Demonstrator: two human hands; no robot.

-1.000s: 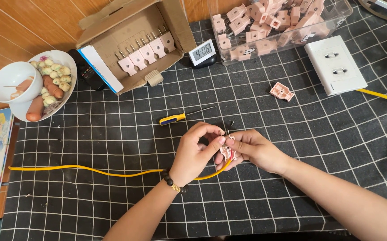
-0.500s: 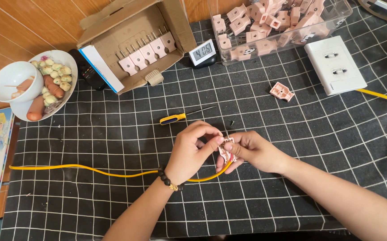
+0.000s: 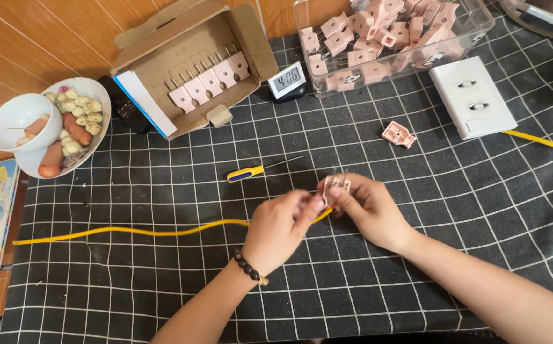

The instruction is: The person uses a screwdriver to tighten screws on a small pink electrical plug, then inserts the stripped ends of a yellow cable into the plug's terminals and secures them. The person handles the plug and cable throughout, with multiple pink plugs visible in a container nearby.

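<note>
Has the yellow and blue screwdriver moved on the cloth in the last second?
No. The screwdriver lies at the same spot below the cardboard box, while both hands work below it.

plug – pale pink | cable – yellow | cloth – black, white grid | screwdriver handle – yellow-blue

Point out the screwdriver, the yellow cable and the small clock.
screwdriver [image 3: 246, 172], head view, on its yellow and blue handle.
yellow cable [image 3: 130, 230], head view, mid-run on the cloth.
small clock [image 3: 287, 81], head view, on its display.
</note>
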